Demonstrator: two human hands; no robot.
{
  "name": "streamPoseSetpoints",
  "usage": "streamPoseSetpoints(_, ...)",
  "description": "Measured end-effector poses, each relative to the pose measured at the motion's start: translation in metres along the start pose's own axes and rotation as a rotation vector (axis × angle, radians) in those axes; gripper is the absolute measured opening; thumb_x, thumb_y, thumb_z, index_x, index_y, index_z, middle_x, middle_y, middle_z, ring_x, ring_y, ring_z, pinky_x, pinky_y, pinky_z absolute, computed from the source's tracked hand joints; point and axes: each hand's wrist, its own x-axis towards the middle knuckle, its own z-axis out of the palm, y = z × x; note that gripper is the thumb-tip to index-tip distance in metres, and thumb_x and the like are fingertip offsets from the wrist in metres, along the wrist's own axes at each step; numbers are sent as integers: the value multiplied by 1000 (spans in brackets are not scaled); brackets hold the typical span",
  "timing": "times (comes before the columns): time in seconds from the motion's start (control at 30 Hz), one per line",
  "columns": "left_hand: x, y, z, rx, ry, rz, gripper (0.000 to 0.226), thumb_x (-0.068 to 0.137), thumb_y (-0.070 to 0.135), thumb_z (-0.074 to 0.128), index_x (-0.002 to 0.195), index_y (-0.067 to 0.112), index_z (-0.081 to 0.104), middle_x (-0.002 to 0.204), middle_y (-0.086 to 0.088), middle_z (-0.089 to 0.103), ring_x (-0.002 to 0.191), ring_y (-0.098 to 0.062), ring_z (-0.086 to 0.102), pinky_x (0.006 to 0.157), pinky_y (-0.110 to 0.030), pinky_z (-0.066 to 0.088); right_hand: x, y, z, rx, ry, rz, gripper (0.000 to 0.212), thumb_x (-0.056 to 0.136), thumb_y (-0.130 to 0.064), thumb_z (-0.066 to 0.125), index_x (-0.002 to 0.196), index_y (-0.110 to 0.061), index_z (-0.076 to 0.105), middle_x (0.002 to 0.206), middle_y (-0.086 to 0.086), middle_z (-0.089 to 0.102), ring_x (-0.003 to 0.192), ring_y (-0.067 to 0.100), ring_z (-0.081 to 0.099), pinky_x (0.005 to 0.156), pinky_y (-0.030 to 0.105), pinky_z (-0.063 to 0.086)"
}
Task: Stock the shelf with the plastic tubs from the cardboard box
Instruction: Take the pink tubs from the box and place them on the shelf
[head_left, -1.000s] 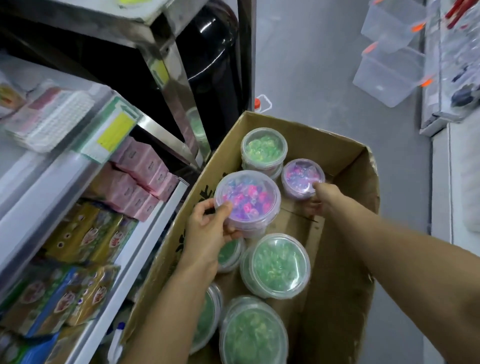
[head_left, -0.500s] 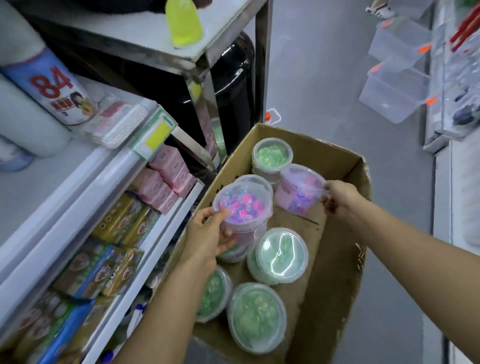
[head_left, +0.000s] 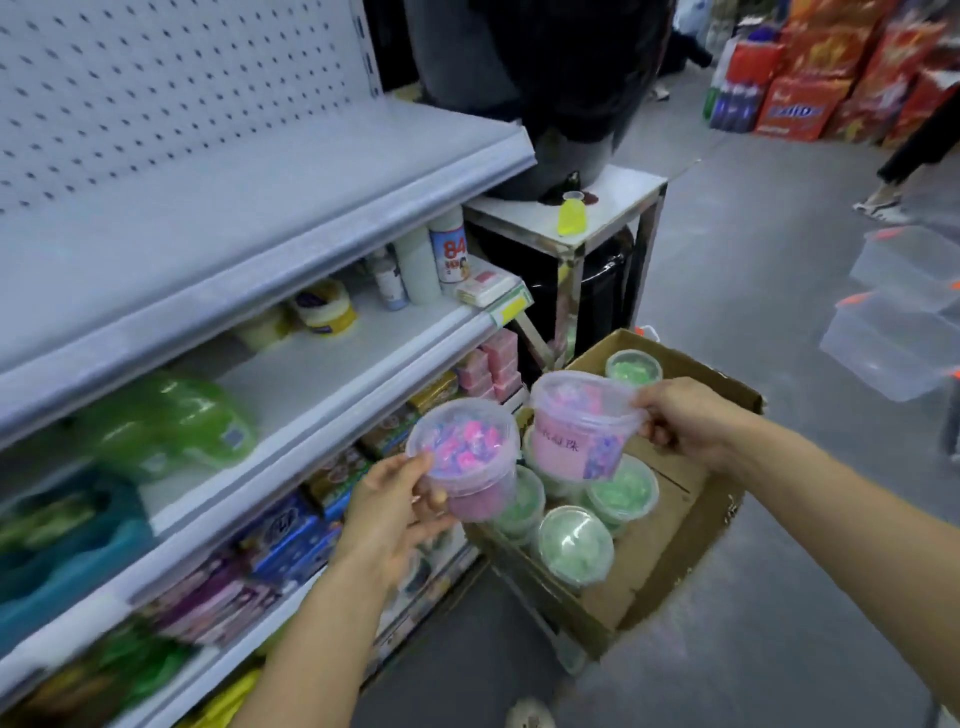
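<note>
With left hand and right hand each gripping a pink tub above the cardboard box, next comes setting both on the shelf.

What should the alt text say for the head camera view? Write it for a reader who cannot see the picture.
Two bare hands each hold a pink-and-purple tub above an open cardboard box: the left hand grips one tub, the right hand another. Green tubs remain in the box, and a partly stocked store shelf stands to the left.
</note>
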Motion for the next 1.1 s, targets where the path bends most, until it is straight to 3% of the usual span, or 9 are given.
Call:
streamPoseSetpoints(0.13, -66, 27, -70, -53, 101, 95, 11, 90, 14, 63, 99, 11, 57, 65, -9, 54, 57, -22, 56, 74, -52, 57, -61, -40, 54, -21, -153, -137, 34, 89, -8, 51, 56, -13, 44, 46, 5, 43, 43, 15, 31, 49, 26, 21)
streamPoseSetpoints(0.23, -108, 47, -122, -78, 215, 176, 13, 92, 14, 60, 104, 10, 57, 68, -10, 53, 54, -21, 54, 64, -44, 60, -97, -72, 99, -49, -265, -215, 36, 90, -8, 52, 56, -15, 44, 43, 3, 44, 41, 14, 31, 49, 25, 20)
streamPoseSetpoints(0.37, -155, 73, -192, -88, 352, 270, 24, 92, 17, 60, 114, 6, 56, 67, -10, 55, 60, -25, 57, 77, -53, 57, -132, -113, 170, -84, -386, -304, 23, 90, -10, 51, 67, -13, 50, 41, 1, 47, 38, 14, 35, 45, 23, 26)
streamPoseSetpoints(0.43, -175, 84, -227, -99, 401, 306, 26, 92, 18, 61, 114, 6, 56, 67, -10, 56, 61, -26, 59, 76, -55, 57, -151, -134, 208, -78, -440, -350, 24, 91, -8, 50, 68, -15, 49, 42, -1, 44, 36, 9, 32, 39, 18, 24)
streamPoseSetpoints(0.57, -208, 105, -295, -118, 517, 350, 26, 90, 18, 64, 112, 5, 58, 68, -8, 59, 58, -25, 60, 78, -58, 55, -191, -174, 290, -71, -530, -438, 25, 90, -6, 50, 67, -14, 51, 43, -2, 42, 44, 12, 31, 49, 22, 21)
streamPoseSetpoints(0.7, -230, 120, -354, -121, 569, 359, 22, 90, 17, 64, 108, 5, 59, 58, -5, 59, 46, -17, 58, 71, -53, 58, -227, -209, 375, -85, -586, -543, 7, 88, -8, 52, 92, -9, 58, 52, 2, 39, 42, 11, 29, 50, 25, 21)
streamPoseSetpoints(0.87, -243, 136, -406, -98, 576, 348, 19, 89, 16, 64, 104, 5, 58, 64, -11, 56, 45, -20, 57, 78, -65, 52, -258, -245, 467, -155, -581, -626, 14, 87, -5, 47, 77, -9, 56, 56, 6, 39, 47, 15, 28, 50, 26, 21)
streamPoseSetpoints(1.0, -246, 142, -432, -120, 571, 343, 22, 89, 15, 64, 107, 5, 58, 59, -9, 59, 45, -19, 58, 77, -65, 52, -264, -261, 527, -290, -582, -653, 8, 87, -7, 49, 83, -11, 55, 59, 7, 40, 47, 17, 28, 46, 23, 21)
streamPoseSetpoints(1.1, -247, 143, -446, -124, 546, 326, 26, 89, 16, 64, 111, 5, 58, 57, -6, 61, 47, -19, 58, 76, -61, 55, -261, -266, 557, -379, -589, -638, 16, 89, -10, 50, 73, -13, 48, 59, 6, 37, 50, 17, 27, 48, 24, 21)
